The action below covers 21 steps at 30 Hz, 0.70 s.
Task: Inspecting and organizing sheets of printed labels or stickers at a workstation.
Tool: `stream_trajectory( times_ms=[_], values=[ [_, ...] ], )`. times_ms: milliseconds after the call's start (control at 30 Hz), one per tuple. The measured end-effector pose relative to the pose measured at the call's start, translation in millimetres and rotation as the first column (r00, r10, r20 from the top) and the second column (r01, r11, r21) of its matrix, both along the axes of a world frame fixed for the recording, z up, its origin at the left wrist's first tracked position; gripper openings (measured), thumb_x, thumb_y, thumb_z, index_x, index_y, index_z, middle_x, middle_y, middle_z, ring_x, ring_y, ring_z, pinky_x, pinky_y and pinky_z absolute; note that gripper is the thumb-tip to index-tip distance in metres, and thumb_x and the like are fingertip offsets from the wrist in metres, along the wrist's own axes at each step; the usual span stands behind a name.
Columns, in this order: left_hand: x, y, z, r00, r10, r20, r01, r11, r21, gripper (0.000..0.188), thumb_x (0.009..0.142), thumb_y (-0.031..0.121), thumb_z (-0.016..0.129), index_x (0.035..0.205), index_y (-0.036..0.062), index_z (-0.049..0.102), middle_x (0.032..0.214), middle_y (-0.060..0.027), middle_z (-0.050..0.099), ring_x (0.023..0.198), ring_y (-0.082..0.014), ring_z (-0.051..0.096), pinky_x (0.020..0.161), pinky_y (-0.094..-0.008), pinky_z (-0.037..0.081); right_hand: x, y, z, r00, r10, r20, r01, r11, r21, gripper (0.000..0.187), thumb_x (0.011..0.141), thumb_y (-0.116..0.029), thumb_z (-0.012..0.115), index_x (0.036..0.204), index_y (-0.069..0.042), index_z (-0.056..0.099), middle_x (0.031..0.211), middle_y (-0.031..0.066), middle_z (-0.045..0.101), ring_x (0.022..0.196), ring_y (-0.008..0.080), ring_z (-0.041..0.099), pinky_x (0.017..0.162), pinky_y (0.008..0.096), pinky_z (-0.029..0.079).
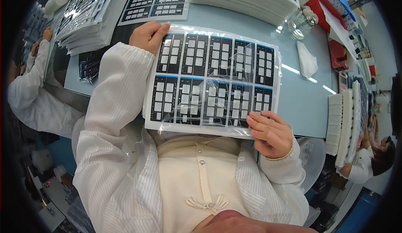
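In front of me is a printed sheet (208, 80) with two rows of black panels, each filled with pale rectangles. Glossy clear film covers it, and a white border runs around it. My left hand (147, 37) grips its upper left corner, thumb on top and fingers curled at the edge. At the lower right corner, my right hand (271, 135) is closed on the edge with its fingers over the film; its thumb is hard to see. The sheet's near edge reaches past the table's front, close to my body.
A tall stack of white sheets (243, 0) stands at the back. Film-covered sheets (86, 17) pile up at the left, beside another printed sheet (157, 2). A glass jar (302, 23) and white cloth (307, 59) lie right. People (39, 86) work at both sides.
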State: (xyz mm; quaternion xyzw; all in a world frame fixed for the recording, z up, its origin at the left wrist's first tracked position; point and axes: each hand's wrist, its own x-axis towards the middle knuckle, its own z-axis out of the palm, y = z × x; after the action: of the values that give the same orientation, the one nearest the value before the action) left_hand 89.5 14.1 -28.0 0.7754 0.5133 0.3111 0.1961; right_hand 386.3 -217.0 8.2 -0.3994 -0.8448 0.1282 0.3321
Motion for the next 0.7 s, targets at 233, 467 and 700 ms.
stream_trajectory(
  times_ms=[233,467,700],
  values=[
    [2,-1,4,0.998,0.008,0.060,-0.003,0.997,-0.082,0.037,0.091,0.030,0.050,0.069,0.0007,0.059,0.060,-0.0035,0.051,0.054,-0.0136,0.048,0.055,-0.0266,0.040,70,-13,7,0.984,0.140,-0.110,-0.170,0.919,-0.355,0.021,0.069,0.006,0.063,0.085,-0.005,0.056,0.099,0.0135,0.065,0.104,0.0302,0.058,0.090,0.0423,0.040],
    [-1,3,-1,0.996,-0.054,0.074,0.056,0.998,-0.033,0.038,0.090,0.029,0.052,0.067,-0.0009,0.056,0.058,-0.0029,0.048,0.052,-0.0124,0.044,0.053,-0.0259,0.037,150,-34,-6,0.794,-0.026,-0.608,-0.423,0.695,-0.582,0.013,0.067,0.012,0.064,0.078,0.006,0.061,0.101,0.0266,0.060,0.110,0.0379,0.051,0.096,0.0440,0.038],
    [-4,3,1,0.989,-0.121,0.083,0.121,0.993,-0.002,0.037,0.089,0.027,0.053,0.066,-0.0012,0.055,0.057,-0.0027,0.046,0.051,-0.0110,0.041,0.052,-0.0253,0.035,196,-65,-17,0.704,-0.119,-0.700,-0.496,0.623,-0.604,0.015,0.069,0.016,0.061,0.080,0.007,0.061,0.104,0.0273,0.059,0.112,0.0359,0.050,0.098,0.0447,0.036]
  ],
)
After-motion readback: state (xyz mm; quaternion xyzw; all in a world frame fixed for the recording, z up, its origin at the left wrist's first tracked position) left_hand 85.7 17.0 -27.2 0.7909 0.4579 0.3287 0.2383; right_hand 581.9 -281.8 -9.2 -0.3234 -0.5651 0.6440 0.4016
